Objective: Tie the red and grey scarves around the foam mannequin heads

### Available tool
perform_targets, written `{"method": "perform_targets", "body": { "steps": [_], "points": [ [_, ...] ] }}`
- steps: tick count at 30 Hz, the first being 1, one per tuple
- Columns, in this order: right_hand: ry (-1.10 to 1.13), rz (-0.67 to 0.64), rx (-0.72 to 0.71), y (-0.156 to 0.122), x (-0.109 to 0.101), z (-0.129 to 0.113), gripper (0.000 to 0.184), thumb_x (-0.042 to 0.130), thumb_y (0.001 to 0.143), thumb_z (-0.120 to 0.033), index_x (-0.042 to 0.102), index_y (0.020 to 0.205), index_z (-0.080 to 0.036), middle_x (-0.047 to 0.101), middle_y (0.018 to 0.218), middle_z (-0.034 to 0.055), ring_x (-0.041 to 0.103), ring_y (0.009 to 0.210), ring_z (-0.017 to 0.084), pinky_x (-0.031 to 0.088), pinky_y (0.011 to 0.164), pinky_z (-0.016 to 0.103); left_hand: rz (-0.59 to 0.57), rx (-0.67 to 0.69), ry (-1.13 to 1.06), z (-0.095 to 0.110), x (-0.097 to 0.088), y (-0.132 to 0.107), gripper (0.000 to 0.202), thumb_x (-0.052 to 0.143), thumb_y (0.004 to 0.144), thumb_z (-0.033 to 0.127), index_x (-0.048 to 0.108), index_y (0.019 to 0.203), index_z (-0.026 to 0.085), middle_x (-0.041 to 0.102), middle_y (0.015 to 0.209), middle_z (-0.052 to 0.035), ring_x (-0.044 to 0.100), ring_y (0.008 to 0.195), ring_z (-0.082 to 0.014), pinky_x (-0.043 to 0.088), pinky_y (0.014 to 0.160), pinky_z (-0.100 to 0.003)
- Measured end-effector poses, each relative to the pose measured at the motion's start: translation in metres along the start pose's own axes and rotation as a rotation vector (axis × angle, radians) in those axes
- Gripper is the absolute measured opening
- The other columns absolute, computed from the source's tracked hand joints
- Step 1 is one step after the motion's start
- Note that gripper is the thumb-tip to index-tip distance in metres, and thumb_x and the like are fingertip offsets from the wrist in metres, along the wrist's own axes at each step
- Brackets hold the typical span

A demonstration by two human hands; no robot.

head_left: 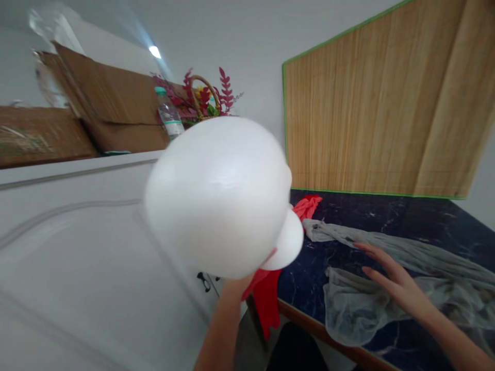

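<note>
A cluster of white balloons (220, 196) fills the middle of the view, one large and smaller ones behind it on the right. My left hand (237, 284) is underneath and holds the cluster up; the balloons hide most of its fingers. Red cloth (266, 304) hangs down beside that wrist. Over the dark marbled table, my right hand (392, 275) has its fingers stretched apart with nothing in them. It is nearest to a long sheer grey-white fabric (371, 239) and a second bunched piece of sheer fabric (350, 309).
More red fabric (307, 206) lies at the back of the dark table (301, 288). A bamboo mat (371, 113) with green edging covers the wall. On the white cabinet (96, 247) at left stand cardboard boxes (124, 93), a plastic bottle (170, 114) and a flower basket (204, 100).
</note>
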State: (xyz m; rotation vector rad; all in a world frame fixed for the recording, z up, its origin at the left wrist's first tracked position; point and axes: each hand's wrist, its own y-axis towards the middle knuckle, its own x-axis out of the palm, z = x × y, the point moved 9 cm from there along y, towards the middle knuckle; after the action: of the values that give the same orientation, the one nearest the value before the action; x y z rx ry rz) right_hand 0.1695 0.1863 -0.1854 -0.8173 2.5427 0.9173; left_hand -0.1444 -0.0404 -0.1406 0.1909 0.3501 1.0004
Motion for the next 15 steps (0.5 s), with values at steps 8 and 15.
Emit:
{"method": "perform_targets", "body": {
  "steps": [8,15],
  "points": [
    [-0.228,0.026,-0.022,-0.008,0.01,0.03,0.046,0.052,0.086,-0.052,0.05,0.127,-0.031,0.055,0.131,0.0057,0.049,0.123,0.031,0.037,0.107,0.054,0.238,-0.042,0.083,-0.072,-0.12,0.031,0.059,0.081,0.057,0.034,0.064,0.112,0.023,0.063,0.125,-0.0035,0.043,0.133,-0.0251,0.025,0.119,-0.042],
    [-0.261,0.051,-0.008,-0.016,0.011,0.033,0.046,0.053,0.084,-0.054,0.054,0.123,-0.03,0.057,0.127,0.0077,0.054,0.115,0.033,0.043,0.101,0.055,0.157,-0.102,0.092,-0.126,-0.106,0.036,0.061,0.081,0.061,0.031,0.061,0.118,0.022,0.061,0.128,-0.0035,0.048,0.129,-0.0218,0.033,0.115,-0.04]
  ]
}}
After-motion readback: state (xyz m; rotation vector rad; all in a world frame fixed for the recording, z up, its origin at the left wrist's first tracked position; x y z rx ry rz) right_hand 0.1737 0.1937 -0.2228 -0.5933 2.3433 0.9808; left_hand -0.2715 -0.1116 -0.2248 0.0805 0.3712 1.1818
